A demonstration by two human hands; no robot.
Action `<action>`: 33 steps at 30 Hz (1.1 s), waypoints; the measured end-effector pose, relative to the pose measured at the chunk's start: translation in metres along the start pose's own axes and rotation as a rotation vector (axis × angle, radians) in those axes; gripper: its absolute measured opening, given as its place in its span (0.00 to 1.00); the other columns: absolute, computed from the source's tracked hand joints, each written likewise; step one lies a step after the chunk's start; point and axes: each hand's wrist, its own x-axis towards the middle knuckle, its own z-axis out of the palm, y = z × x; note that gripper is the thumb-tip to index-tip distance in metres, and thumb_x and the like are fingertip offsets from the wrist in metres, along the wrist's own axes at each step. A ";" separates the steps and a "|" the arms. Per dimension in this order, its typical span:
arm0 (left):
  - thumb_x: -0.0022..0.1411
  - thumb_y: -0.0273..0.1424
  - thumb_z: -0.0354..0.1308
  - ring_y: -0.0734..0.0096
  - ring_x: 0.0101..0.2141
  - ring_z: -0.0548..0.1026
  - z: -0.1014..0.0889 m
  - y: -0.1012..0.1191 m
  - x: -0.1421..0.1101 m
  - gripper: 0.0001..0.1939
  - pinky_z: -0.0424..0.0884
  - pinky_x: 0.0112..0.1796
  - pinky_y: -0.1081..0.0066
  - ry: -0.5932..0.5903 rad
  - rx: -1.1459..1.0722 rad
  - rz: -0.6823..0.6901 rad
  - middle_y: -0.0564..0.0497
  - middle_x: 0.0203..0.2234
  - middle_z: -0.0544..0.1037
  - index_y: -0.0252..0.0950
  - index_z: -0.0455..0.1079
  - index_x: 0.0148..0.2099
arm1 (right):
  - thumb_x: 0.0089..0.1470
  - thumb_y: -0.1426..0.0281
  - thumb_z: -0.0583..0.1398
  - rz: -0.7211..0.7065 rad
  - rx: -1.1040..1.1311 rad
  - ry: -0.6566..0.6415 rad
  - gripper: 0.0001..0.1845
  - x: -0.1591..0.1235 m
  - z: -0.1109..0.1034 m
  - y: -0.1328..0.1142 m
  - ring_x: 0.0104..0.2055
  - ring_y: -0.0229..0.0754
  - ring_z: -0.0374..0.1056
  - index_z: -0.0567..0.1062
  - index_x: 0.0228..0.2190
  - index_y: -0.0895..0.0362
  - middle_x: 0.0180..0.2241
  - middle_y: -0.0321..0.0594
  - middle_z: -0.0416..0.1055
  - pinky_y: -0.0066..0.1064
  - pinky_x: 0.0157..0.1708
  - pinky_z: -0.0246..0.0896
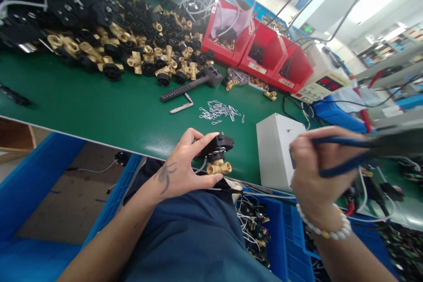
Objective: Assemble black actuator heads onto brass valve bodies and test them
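My left hand (pixel 188 167) grips a brass valve (pixel 219 167) with a black actuator (pixel 218 144) on top, close to the table's front edge. A metal clip shows at the joint between the black and brass parts. On the right, my right hand (pixel 322 172) is wrapped round the blue handles of pliers (pixel 346 142), blurred by motion, their dark head pointing right. Beyond my left hand lies a loose pile of silver spring clips (pixel 220 111). A black mallet (pixel 194 83) and an L-shaped metal tool (pixel 182 105) rest behind it.
Brass valves (pixel 142 48) are heaped at the back left of the green table (pixel 92 105). Red bins (pixel 244 48) stand at the back, with a power supply (pixel 325 81) beside them. A white box (pixel 276 150) stands between my hands. Blue crates (pixel 276 229) sit below the edge.
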 end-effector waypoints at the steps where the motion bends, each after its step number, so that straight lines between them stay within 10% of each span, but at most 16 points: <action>1: 0.55 0.35 0.68 0.63 0.48 0.71 0.000 0.000 0.000 0.39 0.79 0.51 0.58 -0.007 0.000 -0.003 0.48 0.45 0.65 0.38 0.64 0.67 | 0.57 0.72 0.58 -0.055 -0.022 -0.165 0.07 -0.001 0.001 0.001 0.25 0.38 0.62 0.71 0.39 0.53 0.30 0.36 0.69 0.29 0.24 0.57; 4: 0.55 0.35 0.68 0.64 0.48 0.71 0.000 -0.001 -0.001 0.39 0.79 0.49 0.60 -0.008 -0.022 -0.008 0.47 0.45 0.65 0.34 0.63 0.67 | 0.55 0.75 0.59 -0.151 -0.150 -0.478 0.06 -0.002 -0.002 0.001 0.25 0.37 0.64 0.74 0.36 0.55 0.28 0.36 0.71 0.29 0.25 0.58; 9: 0.54 0.34 0.69 0.62 0.48 0.71 0.001 -0.001 -0.001 0.39 0.79 0.49 0.58 -0.001 -0.002 0.008 0.47 0.46 0.65 0.35 0.64 0.67 | 0.64 0.72 0.57 -0.059 -0.042 0.047 0.07 -0.002 -0.007 -0.002 0.28 0.37 0.64 0.69 0.45 0.53 0.34 0.38 0.70 0.30 0.29 0.61; 14: 0.55 0.34 0.68 0.64 0.47 0.71 0.001 0.000 -0.001 0.38 0.79 0.49 0.60 -0.002 -0.012 0.003 0.47 0.45 0.65 0.34 0.64 0.67 | 0.56 0.75 0.61 -0.151 -0.091 -0.473 0.08 -0.001 -0.005 -0.005 0.24 0.35 0.66 0.74 0.39 0.54 0.29 0.34 0.71 0.27 0.23 0.59; 19: 0.55 0.35 0.69 0.63 0.47 0.71 0.002 -0.002 -0.001 0.39 0.79 0.49 0.58 0.005 0.009 0.027 0.47 0.45 0.65 0.37 0.64 0.67 | 0.63 0.70 0.58 0.023 -0.076 0.029 0.06 0.000 -0.004 -0.005 0.26 0.36 0.63 0.70 0.43 0.53 0.32 0.36 0.68 0.29 0.26 0.61; 24: 0.55 0.34 0.69 0.63 0.46 0.71 0.001 -0.001 -0.001 0.38 0.79 0.49 0.58 -0.002 0.015 0.015 0.47 0.45 0.65 0.35 0.64 0.67 | 0.55 0.73 0.60 -0.113 -0.150 -0.505 0.05 0.003 -0.007 -0.004 0.25 0.37 0.66 0.74 0.36 0.54 0.28 0.35 0.71 0.28 0.24 0.60; 29: 0.55 0.34 0.68 0.62 0.48 0.71 0.003 -0.001 0.000 0.38 0.76 0.53 0.55 0.012 0.019 0.033 0.46 0.45 0.65 0.35 0.64 0.67 | 0.63 0.70 0.57 -0.025 -0.072 0.071 0.07 0.002 -0.007 -0.007 0.28 0.37 0.64 0.69 0.44 0.52 0.33 0.37 0.67 0.29 0.27 0.62; 33: 0.55 0.34 0.68 0.62 0.48 0.71 0.002 -0.001 0.000 0.39 0.77 0.51 0.57 -0.007 0.034 0.018 0.46 0.46 0.65 0.34 0.64 0.67 | 0.57 0.73 0.60 -0.147 -0.096 -0.425 0.07 0.000 -0.004 -0.007 0.23 0.36 0.64 0.73 0.38 0.52 0.28 0.35 0.70 0.27 0.22 0.58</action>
